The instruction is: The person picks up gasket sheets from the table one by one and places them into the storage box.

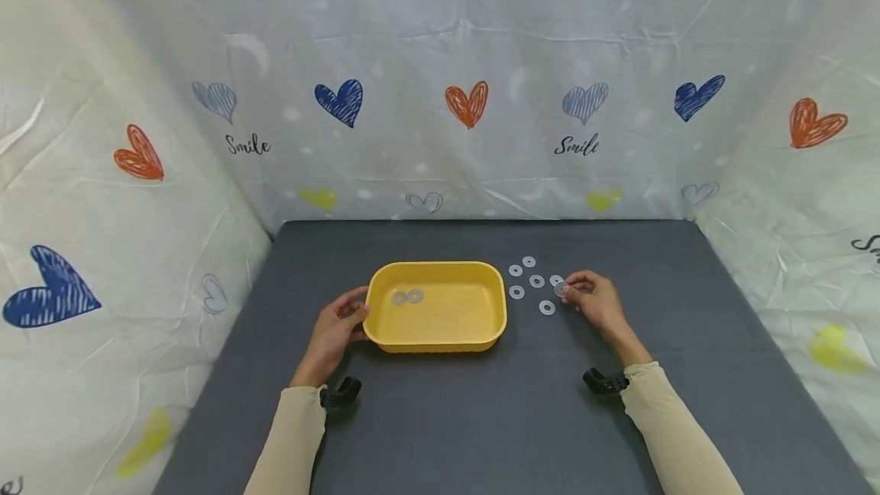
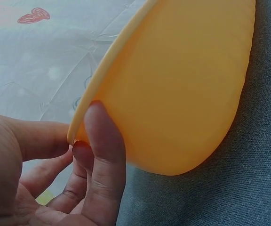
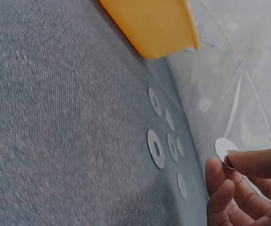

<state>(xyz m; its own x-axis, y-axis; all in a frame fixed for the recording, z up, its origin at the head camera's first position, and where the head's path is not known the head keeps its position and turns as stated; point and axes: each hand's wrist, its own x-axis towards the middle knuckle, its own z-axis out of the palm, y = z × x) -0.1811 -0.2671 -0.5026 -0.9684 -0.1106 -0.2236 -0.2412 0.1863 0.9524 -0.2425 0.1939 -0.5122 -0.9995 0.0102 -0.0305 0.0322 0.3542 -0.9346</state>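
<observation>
A yellow rectangular tray (image 1: 440, 338) with rounded corners sits mid-table, and two flat washers (image 1: 415, 296) lie side by side on its floor. My left hand (image 1: 337, 332) grips the tray's left end; in the left wrist view the thumb and fingers pinch the rim (image 2: 95, 82). To the tray's right, my right hand (image 1: 596, 300) pinches one washer (image 3: 224, 147) between thumb and fingertips, raised over the table in the right wrist view. Several loose washers (image 1: 516, 292) are scattered between the tray and that hand.
The table (image 1: 454, 426) has a dark grey cloth top. A pale curtain (image 1: 412, 44) printed with hearts and "Smile" lettering hangs behind and along both sides. Black bands (image 1: 340, 393) circle both wrists, below light sleeves (image 1: 289, 441).
</observation>
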